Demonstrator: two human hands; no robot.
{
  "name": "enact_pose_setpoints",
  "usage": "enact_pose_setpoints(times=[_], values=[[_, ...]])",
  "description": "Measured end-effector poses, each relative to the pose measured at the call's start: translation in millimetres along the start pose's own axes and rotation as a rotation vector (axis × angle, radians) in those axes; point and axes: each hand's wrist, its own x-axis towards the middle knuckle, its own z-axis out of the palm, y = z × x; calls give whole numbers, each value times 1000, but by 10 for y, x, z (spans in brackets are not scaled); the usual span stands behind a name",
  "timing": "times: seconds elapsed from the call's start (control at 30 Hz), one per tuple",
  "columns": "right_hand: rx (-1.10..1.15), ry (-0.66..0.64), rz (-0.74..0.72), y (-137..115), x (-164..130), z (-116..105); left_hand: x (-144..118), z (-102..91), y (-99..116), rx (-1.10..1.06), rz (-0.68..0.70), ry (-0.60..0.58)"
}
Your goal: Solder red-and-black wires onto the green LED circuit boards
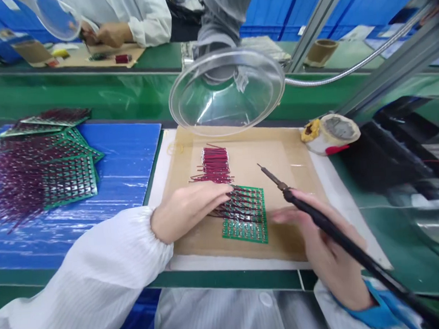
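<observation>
A green circuit board (245, 230) lies on brown paper in front of me, with dark red wires (241, 205) running across its upper rows. My left hand (192, 205) reaches over the board's upper left corner, fingers stretched out flat and touching there. Whether anything lies under those fingertips is hidden. Just beyond, a bundle of cut red wires (215, 162) rests on the paper. My right hand (330, 247), to the right of the board, holds a black soldering iron (318, 216). The iron's tip points up and left, apart from the board.
Wired circuit boards (69, 179) are piled on a blue sheet (131, 174) at left. A clear fume hood (226, 93) hangs above the work. A white tin with yellow sponge (339, 131) stands back right. Across the bench, a co-worker's hands (111, 35) handle something small.
</observation>
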Motion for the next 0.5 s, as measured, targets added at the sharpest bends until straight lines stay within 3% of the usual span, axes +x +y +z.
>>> enact_pose_setpoints(times=[0.23, 0.33, 0.5], values=[[115, 319, 95, 19, 33, 103, -276, 34, 86, -252, -121, -159], [243, 302, 6, -4, 22, 171, -258, 29, 124, -284, -166, -204], [250, 141, -133, 4, -42, 238, -243, 16, 160, -306, -224, -249]])
